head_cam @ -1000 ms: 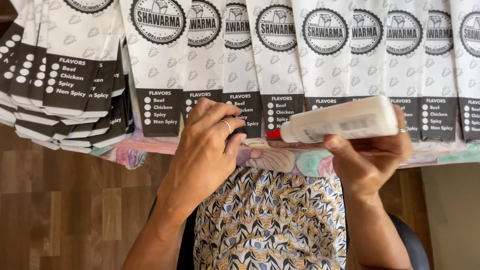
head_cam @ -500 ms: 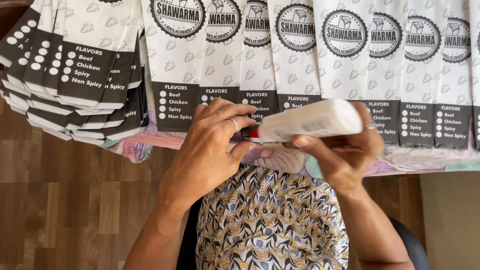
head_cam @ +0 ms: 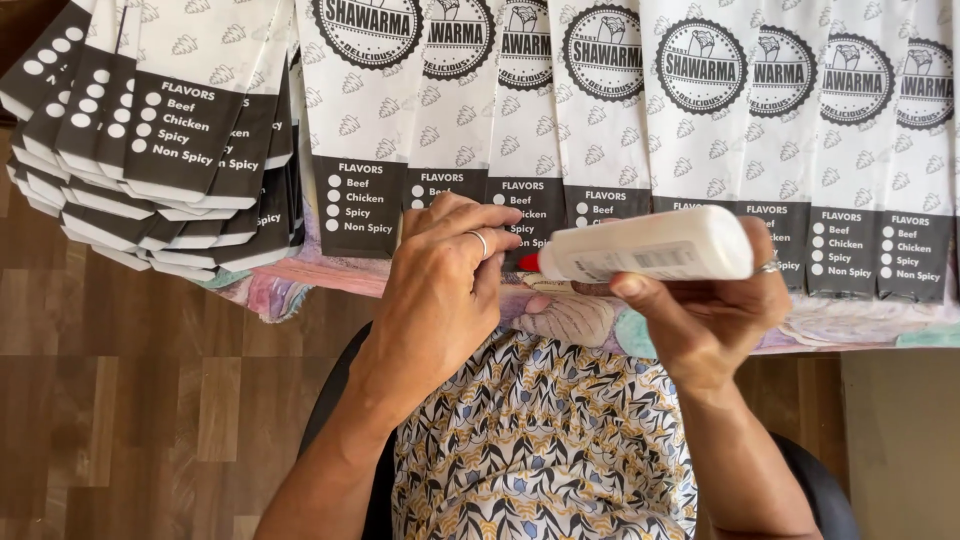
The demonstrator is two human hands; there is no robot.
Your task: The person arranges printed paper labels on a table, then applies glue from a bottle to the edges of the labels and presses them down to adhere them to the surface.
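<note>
My right hand (head_cam: pixel 710 310) is clenched around the light, squeezable glue bottle (head_cam: pixel 650 245) held just before the paper sleeves (head_cam: pixel 600 110), best gripped mid-body, my left hand (head_cam: pixel 445 290) pinching its red nozzle (head_cam: pixel 527 263).

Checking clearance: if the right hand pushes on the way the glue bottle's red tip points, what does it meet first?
Probably the left hand: the red tip of the white glue bottle in the right hand points straight at its fingers, apparently touching; depth is unclear.

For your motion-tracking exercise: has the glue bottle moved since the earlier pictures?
Yes. Against the row of paper bags, the glue bottle in the right hand has shifted leftward, its red tip now at the left hand.
</note>
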